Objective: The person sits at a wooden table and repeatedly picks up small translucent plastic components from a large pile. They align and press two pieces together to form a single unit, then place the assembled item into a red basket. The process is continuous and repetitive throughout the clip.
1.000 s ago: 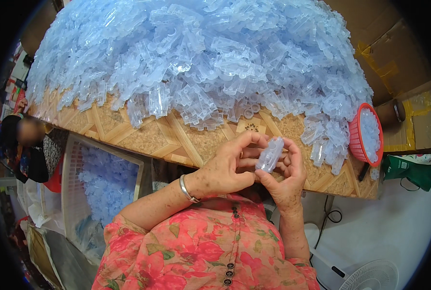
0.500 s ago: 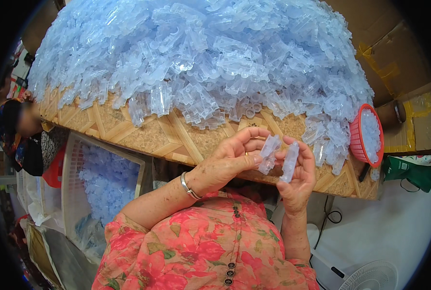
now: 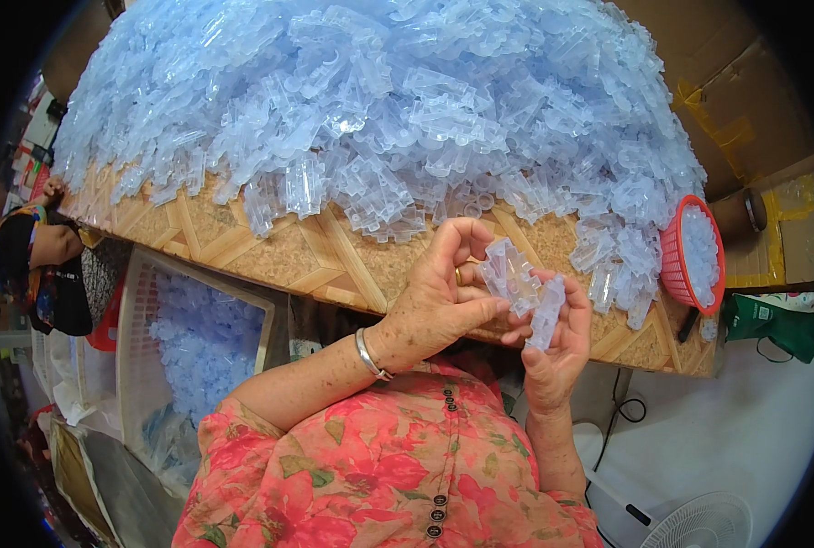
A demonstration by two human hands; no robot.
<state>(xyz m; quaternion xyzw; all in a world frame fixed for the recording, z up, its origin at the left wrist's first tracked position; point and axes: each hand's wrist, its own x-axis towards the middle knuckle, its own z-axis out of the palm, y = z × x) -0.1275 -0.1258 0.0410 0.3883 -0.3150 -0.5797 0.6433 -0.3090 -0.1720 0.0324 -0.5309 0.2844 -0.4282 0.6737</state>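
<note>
My left hand (image 3: pixel 439 297), with a bangle at its wrist, holds a clear plastic piece (image 3: pixel 508 274) between thumb and fingers. A second, narrow clear plastic piece (image 3: pixel 546 314) is in my right hand (image 3: pixel 560 352), gripped between thumb and curled fingers. Both hands are close together just off the table's near edge. The two pieces are side by side and appear to touch or overlap; whether they are joined I cannot tell. Beyond my hands, a large heap of similar clear, bluish plastic pieces (image 3: pixel 379 119) covers most of the table (image 3: pixel 334 260).
At the table's right end stands a red basket (image 3: pixel 670 260) holding small clear parts. A pale crate (image 3: pixel 136 342) of similar parts is below the table at left. Cardboard boxes (image 3: pixel 731 110) stand at right, a fan (image 3: pixel 699 522) below. Another person's arm (image 3: pixel 55 245) shows at far left.
My left hand has turned and risen slightly, tilting its plastic piece to show a broader side. My right hand has shifted a little. The person at far left has reached toward the table.
</note>
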